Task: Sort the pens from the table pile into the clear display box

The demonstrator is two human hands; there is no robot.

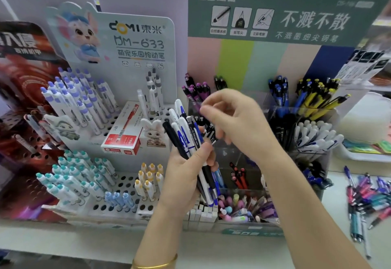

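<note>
Left hand point(184, 171) grips pens point(186, 135) above white table point(74, 239) crowded with displays point(127, 177).

On the table point(211, 245) two displays stand side by side — the holed stand point(127, 181) at the left, the display box point(234, 154) just beside it at the right. Pens stand in groups in the holes of the stand, and a carton point(121, 139) lies on its upper step. Behind the display box rises a backing card point(275, 18); the box's compartments hold pens. The pile of pens point(366, 196) lies on the table right of the box — a tray point(359, 156) sits behind it. The left hand point(184, 177) holds a bundle of pens point(186, 137) before the place where both displays meet, and the right hand point(239, 120) is above the bundle's tops, in front of the box.
</note>
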